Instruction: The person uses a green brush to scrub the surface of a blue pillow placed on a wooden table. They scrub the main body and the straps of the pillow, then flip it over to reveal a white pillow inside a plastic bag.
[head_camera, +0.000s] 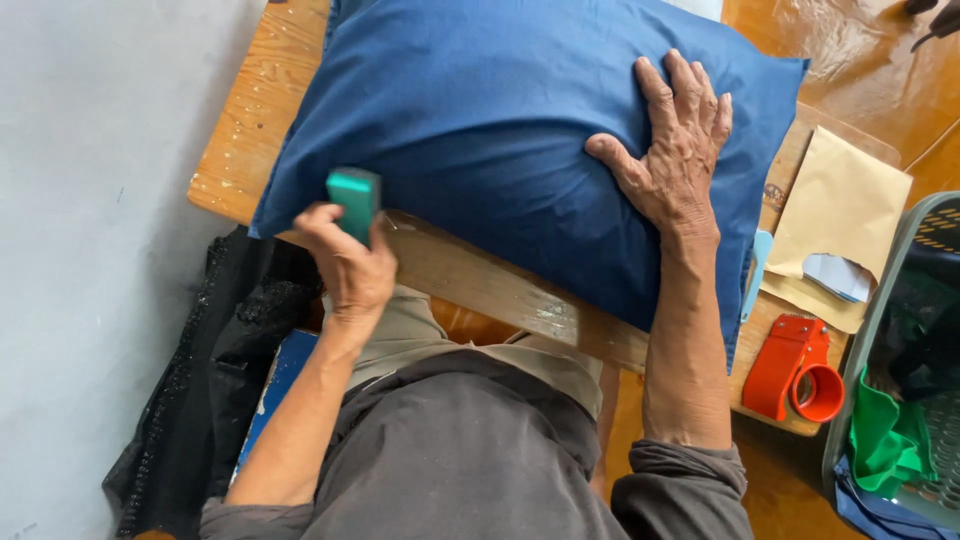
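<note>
Left hand clasps a green block at the blue pillow's seven-o'clock edge; right hand, fingers spread flat, presses its three-o'clock side.

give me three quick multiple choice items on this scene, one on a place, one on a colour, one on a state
1. Where is the red tape dispenser?
A. on the blue pillow
B. near the wooden table's right edge, beside the tan envelope
C. in the left hand

2. What colour is the small block held in the left hand?
A. teal green
B. yellow
C. white

3. How is the right hand?
A. closed in a fist
B. gripping the basket
C. spread flat, pressing on the blue pillow

Answers: 1 B, it sits on the wooden table below the tan envelope. 2 A, teal shows above the fingers. 3 C, its fingers are splayed on the fabric.
</note>
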